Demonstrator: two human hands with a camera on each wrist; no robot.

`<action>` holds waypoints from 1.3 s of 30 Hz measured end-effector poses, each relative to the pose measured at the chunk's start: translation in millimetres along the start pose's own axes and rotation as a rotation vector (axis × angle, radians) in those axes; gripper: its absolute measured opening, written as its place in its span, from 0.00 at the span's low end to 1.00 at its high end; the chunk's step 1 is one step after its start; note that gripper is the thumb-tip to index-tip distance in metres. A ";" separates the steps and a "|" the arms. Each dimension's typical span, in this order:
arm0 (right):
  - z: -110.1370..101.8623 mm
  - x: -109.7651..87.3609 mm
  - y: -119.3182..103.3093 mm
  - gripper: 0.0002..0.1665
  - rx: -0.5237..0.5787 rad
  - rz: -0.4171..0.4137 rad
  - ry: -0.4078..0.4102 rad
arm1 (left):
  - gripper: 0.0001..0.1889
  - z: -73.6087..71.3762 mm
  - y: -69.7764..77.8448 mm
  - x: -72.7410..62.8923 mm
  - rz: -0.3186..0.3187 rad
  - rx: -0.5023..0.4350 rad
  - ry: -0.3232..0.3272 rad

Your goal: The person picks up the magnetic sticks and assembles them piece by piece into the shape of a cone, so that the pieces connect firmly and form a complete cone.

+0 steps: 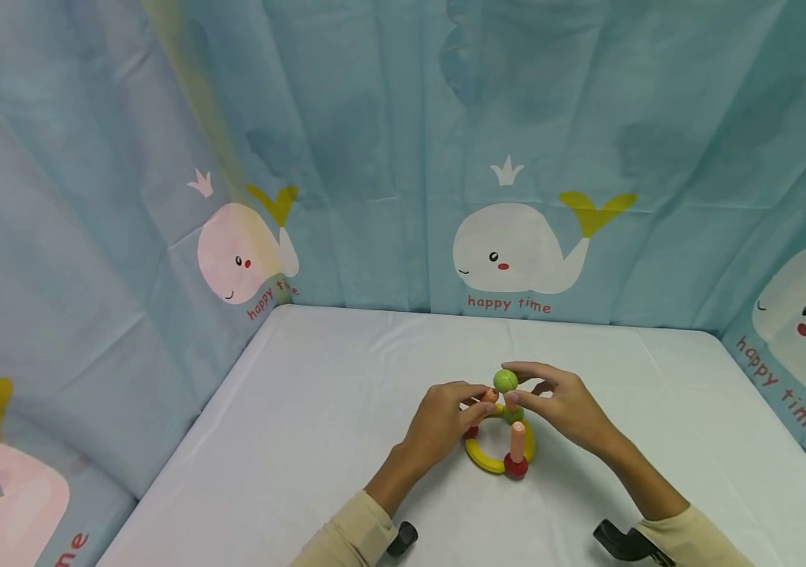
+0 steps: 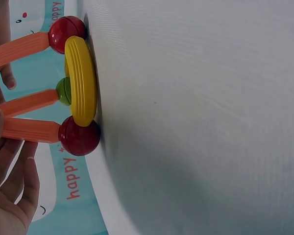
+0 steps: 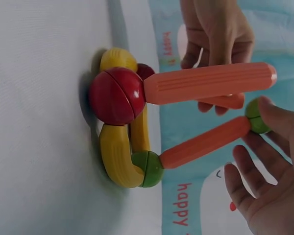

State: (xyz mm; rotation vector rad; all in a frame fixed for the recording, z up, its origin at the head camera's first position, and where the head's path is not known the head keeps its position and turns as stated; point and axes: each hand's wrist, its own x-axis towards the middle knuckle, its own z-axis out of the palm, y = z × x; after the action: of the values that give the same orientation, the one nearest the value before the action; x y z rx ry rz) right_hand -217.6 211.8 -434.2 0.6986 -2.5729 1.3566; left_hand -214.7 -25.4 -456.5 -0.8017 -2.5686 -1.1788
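A ring of yellow curved pieces (image 1: 485, 459) with red and green balls joined into it lies on the white table. My left hand (image 1: 447, 417) pinches the upper part of an orange rod (image 2: 32, 130) that stands on a red ball (image 2: 79, 136). The right hand (image 1: 562, 405) holds a green ball (image 3: 255, 116) between thumb and fingers, at the top of a second orange rod (image 3: 206, 142). That rod leans up from a lower green ball (image 3: 148, 169) in the ring. A third orange rod (image 1: 518, 442) stands untouched on the near red ball (image 1: 516, 466).
White cloth covers the table (image 1: 289, 457) around the ring. Blue curtains (image 1: 374, 157) printed with whales hang along the back and both sides. Near the sleeves, black wrist straps (image 1: 622, 542) show at the front.
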 end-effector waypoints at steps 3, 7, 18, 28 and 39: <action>2.0 1.6 0.0 0.28 0.001 0.000 -0.014 | 0.15 0.0 0.8 0.6 0.003 -0.003 -0.005; 3.9 3.2 -0.2 0.28 0.005 0.004 -0.030 | 0.11 0.3 1.2 1.4 0.004 -0.001 -0.005; -0.5 -3.8 -3.6 0.28 -0.002 0.025 -0.009 | 0.13 -0.1 2.9 1.3 -0.020 0.001 -0.013; -9.8 -31.2 -17.3 0.20 0.047 0.048 0.021 | 0.16 -2.8 1.9 -0.1 -0.059 -0.034 -0.032; -0.3 -47.5 -1.3 0.21 0.136 -0.023 -0.152 | 0.16 -1.6 -0.7 1.8 -0.038 -0.034 -0.034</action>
State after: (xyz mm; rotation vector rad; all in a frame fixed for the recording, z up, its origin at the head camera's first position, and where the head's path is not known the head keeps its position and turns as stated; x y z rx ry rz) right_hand -175.2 227.3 -449.2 0.8836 -2.5949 1.5395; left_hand -216.7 -26.3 -455.2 -0.7896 -2.6086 -1.2340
